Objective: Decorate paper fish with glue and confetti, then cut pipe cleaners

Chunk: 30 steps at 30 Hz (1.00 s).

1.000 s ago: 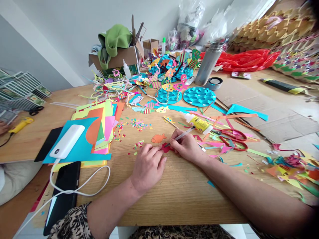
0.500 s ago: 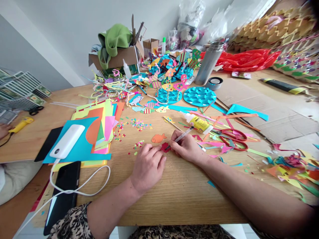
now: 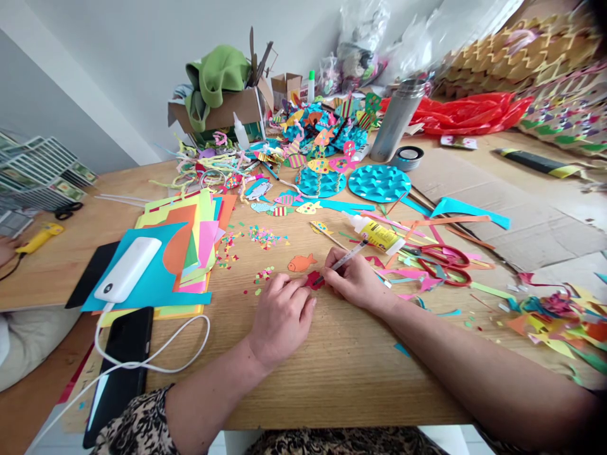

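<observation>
My right hand is closed around a slim light-coloured pen, its dark tip down on a small red paper cut-out. My left hand lies on the table with its fingers curled and close together, the fingertips pinning the left side of that cut-out. Part of the cut-out is covered by the fingers, so its full outline is hidden. Just above sits an orange paper fish with drawn lines. A glue bottle with a yellow label lies on its side beyond my right hand.
Red-handled scissors lie among paper strips at right. Confetti and a stack of coloured paper are at left, with a white power bank and a phone. A metal flask stands behind. Another person's hand shows far left.
Hardly anything differs. Both hands keep their places, with the pen tip still on the red cut-out; the whole view has shifted very slightly.
</observation>
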Motion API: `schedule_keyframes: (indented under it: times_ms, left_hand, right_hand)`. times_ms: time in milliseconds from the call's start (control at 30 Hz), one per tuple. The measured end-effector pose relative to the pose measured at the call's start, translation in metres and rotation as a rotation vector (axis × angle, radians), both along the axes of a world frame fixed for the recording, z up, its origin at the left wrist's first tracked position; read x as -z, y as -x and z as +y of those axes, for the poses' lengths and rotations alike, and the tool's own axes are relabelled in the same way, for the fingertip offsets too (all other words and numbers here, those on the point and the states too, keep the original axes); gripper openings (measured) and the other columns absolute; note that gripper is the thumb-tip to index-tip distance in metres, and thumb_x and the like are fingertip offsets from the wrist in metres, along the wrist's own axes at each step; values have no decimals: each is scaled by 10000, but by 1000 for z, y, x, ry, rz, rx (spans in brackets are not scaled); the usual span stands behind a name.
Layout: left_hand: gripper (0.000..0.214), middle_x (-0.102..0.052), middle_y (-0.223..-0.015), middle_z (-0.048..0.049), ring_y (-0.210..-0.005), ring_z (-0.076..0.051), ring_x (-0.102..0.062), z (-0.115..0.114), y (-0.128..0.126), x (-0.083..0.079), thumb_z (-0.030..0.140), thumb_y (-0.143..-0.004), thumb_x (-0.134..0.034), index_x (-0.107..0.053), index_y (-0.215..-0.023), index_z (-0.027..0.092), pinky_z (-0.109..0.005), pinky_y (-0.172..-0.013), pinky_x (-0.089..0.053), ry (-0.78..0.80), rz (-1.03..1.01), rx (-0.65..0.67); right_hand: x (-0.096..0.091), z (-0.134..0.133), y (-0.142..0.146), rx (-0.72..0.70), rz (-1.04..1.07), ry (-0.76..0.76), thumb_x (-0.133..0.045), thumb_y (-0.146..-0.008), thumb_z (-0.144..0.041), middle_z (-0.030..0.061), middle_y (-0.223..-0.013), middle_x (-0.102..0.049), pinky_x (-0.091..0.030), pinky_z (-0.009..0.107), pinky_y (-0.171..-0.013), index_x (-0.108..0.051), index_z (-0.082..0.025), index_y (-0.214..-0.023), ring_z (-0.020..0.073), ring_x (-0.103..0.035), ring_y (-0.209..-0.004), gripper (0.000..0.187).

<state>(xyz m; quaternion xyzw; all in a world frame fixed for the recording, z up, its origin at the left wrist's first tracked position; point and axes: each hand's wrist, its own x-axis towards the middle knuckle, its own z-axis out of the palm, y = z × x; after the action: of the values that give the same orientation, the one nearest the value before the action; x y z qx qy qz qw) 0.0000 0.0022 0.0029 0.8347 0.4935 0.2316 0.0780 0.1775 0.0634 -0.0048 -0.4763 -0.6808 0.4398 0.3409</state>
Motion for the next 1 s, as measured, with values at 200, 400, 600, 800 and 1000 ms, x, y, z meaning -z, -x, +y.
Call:
schedule_keyframes:
  times_ms: [200,400,600,800,1000]
  left_hand:
    - [138,-697,-1108,-58,-989,-259,-523,-1,0,0,177,-901,-549,-676,-953,186,-470,-899,-487,-4,-2,-2]
    - [134,-696,-1102,-60,-996,-256,-521,0,0,0,170,-898,-555,-672,-959,186,-467,-904,-486,-3,-5,1]
    - [138,-693,-1102,-53,-987,-253,-521,0,0,0,171,-899,-552,-672,-964,193,-463,-903,-484,5,-5,2]
    - [133,-691,-1108,-54,-996,-257,-521,0,0,1,180,-902,-551,-669,-961,191,-465,-908,-483,8,-1,-2]
    - [133,-692,-1101,-53,-997,-257,-522,0,0,0,177,-901,-550,-671,-955,188,-465,-909,-484,5,-5,-2]
  right_hand:
    - [-1,0,0,0,-9,-1,-558,-753,-242,-49,-499,-509,-322,218,-432,-464,-219,-665,101,-452,-453,131]
    - [-1,0,0,-3,-2,8,-553,-757,-239,-54,-491,-499,-319,217,-432,-466,-220,-675,99,-449,-448,121]
    - [1,0,0,-3,9,6,-565,-751,-238,-58,-486,-489,-318,215,-429,-465,-219,-671,99,-446,-445,129]
    - [1,0,0,-2,7,6,-556,-751,-228,-50,-501,-507,-322,220,-433,-467,-221,-674,102,-449,-449,118]
    - [1,1,0,-3,1,3,-559,-742,-222,-53,-496,-497,-318,221,-437,-464,-221,-668,102,-446,-450,120]
